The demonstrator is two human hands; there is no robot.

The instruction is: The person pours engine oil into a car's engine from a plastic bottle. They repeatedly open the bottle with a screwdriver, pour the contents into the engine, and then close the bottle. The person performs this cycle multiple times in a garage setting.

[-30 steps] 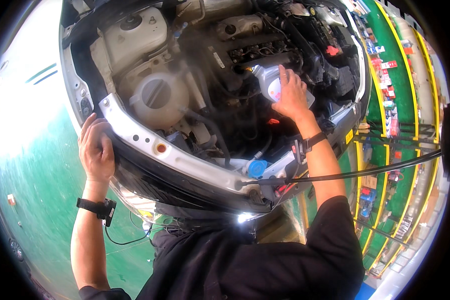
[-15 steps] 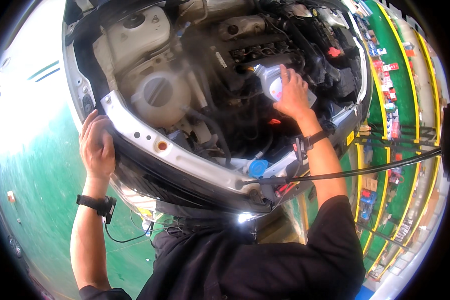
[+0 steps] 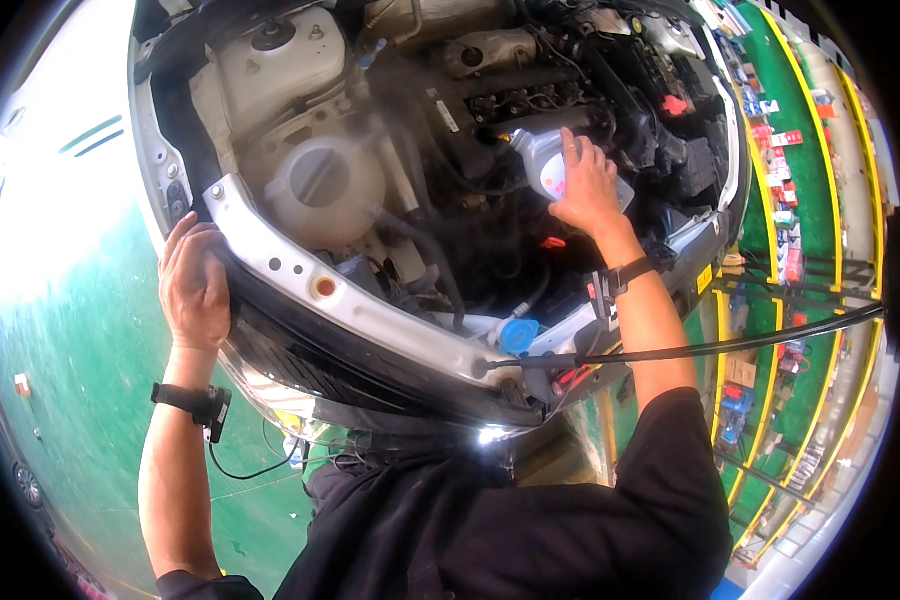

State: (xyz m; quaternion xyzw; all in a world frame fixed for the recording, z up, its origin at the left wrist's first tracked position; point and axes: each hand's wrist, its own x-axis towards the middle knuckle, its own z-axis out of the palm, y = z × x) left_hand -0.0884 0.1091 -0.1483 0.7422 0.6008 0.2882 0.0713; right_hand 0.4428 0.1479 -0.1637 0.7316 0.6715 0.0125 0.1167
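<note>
My right hand [image 3: 587, 190] is closed round a silver-grey oil bottle [image 3: 542, 163], tipped over the engine with its neck towards the left. A yellow-amber streak of oil [image 3: 503, 137] shows at the bottle's mouth, above a dark opening in the black engine cover [image 3: 440, 120]. At the front left corner of the car, my left hand [image 3: 193, 285] grips the edge beside the white front crossmember [image 3: 300, 268], its fingers bent over the edge. Both wrists wear black straps with small devices.
A whitish round reservoir [image 3: 325, 190] stands left of the engine. Near the crossmember is a blue cap [image 3: 518, 335]. A black rod [image 3: 730, 345] runs from the crossmember across my right forearm. Yellow-edged shelves [image 3: 820, 200] with boxes stand at right, above the green floor [image 3: 70, 400].
The view has shifted very slightly. Both hands keep their places on the car edge and the bottle, and the bottle stays tipped.
</note>
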